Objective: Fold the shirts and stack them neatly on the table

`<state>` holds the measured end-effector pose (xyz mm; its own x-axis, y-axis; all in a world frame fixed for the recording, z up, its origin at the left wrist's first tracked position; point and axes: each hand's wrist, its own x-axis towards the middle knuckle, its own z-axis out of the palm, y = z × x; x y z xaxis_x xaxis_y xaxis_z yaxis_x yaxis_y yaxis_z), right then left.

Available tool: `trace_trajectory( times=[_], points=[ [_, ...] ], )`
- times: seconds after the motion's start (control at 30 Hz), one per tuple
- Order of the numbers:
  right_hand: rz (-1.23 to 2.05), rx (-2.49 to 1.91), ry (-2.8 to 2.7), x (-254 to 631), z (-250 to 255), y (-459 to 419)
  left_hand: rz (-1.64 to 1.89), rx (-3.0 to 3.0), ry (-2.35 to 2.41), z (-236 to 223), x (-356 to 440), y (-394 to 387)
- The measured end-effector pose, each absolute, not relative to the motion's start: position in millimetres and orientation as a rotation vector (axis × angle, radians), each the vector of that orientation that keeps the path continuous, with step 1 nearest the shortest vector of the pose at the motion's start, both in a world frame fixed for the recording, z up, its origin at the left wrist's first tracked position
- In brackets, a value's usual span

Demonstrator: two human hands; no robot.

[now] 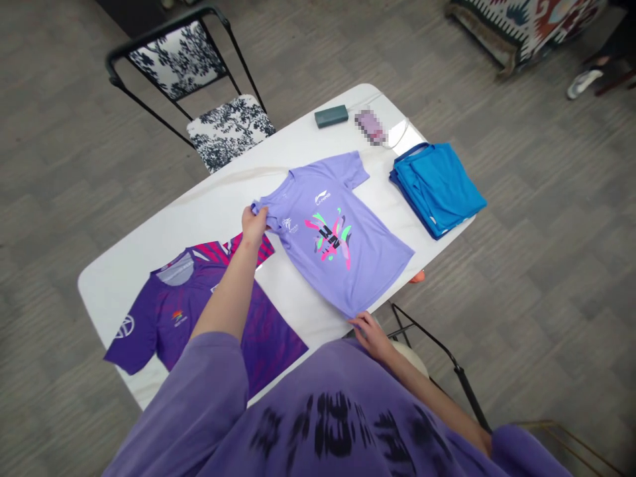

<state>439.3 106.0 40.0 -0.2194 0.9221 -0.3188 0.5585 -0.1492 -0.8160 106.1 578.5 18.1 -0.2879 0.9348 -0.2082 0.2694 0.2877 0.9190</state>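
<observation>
A lavender T-shirt (pixel 370 228) with a bright pink, green and black print lies front up on the white table. My left hand (pixel 254 224) is closed on its shoulder and sleeve at the collar end, and that sleeve is bunched under the fingers. At the near corner of the hem, my right hand (pixel 371 334) pinches the cloth by the table edge. Beneath my left forearm a dark purple and pink jersey (pixel 278 331) is spread out, partly covered by the arm.
The white table (pixel 114 271) runs diagonally. A folded blue garment stack (pixel 442 185) lies at its right end. Toward the back are a dark green box (pixel 331 116) and a blurred phone-like item (pixel 371 127) with a cable. Chairs (pixel 231 129) stand behind and beside the table.
</observation>
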Motion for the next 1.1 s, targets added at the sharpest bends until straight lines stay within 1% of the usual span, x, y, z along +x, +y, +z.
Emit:
trace_trajectory(
  times=[0.1,0.17,0.23,0.3,0.37,0.47,0.6,0.7,0.8,0.97,1.03,1.1],
  points=[
    [1.270,-1.701,-1.641,470.7,32.8,115.1,0.902,0.999,1.699,7.2,176.0,627.6],
    [1.203,-1.780,-1.579,490.0,24.0,121.1,0.841,1.036,1.619,-3.7,218.4,651.9],
    [1.120,-1.896,-1.514,507.3,12.5,125.4,0.772,1.120,1.571,-14.7,248.4,665.2],
    [1.031,-2.036,-1.444,522.8,0.1,128.0,0.703,1.282,1.607,-23.0,262.1,663.5],
    [0.960,-2.149,-1.401,537.4,-11.1,130.6,0.657,1.499,1.699,-27.9,262.0,643.7],
    [0.906,-2.230,-1.487,559.0,-22.9,140.3,0.590,1.747,1.823,-31.6,252.6,582.0],
    [0.828,-2.313,-1.724,579.7,-32.1,166.3,0.416,1.870,1.914,-39.7,250.2,478.9],
    [0.809,-2.342,-1.886,583.0,-37.5,183.2,0.278,1.872,1.858,-48.9,250.5,430.1],
    [0.820,-2.349,-2.018,580.7,-40.8,189.7,0.194,1.880,1.749,-55.8,240.2,423.9],
    [0.797,-2.379,-2.087,575.6,-35.2,189.6,0.202,1.917,1.608,-54.9,206.6,452.6],
    [0.780,-2.360,-2.109,569.5,-28.4,190.6,0.217,1.912,1.605,-51.2,196.8,449.1],
    [0.757,-2.314,-2.128,559.6,-19.6,195.6,0.264,1.857,1.695,-48.2,193.2,429.8]
  ],
)
